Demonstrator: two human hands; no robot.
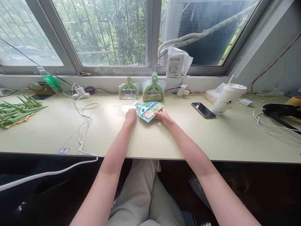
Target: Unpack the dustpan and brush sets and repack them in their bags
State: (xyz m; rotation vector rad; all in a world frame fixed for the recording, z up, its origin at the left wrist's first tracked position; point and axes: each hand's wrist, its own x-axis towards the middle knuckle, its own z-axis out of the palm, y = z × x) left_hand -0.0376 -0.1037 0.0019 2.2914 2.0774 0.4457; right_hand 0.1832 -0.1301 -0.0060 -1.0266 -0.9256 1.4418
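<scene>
A small teal dustpan-and-brush set (147, 110) with a printed label is held just above the desk, its handle pointing up and left. My right hand (164, 117) grips its wide edge at the label, thumb in front. My left hand (131, 116) is closed beside the handle end, on a crumpled clear plastic bag (123, 108); its fingertips are hidden. Behind them, a green bagged dustpan set (128, 89) and a stack of similar bagged dustpan sets (154, 89) stand upright against the sill.
White cables (82, 125) cross the desk (164, 144) on the left, near green woven pieces (18, 110) and a green bottle (50, 81). On the right are a phone (203, 110), a white cup (228, 99) and a tissue pack (213, 94). A white package (176, 64) stands on the sill.
</scene>
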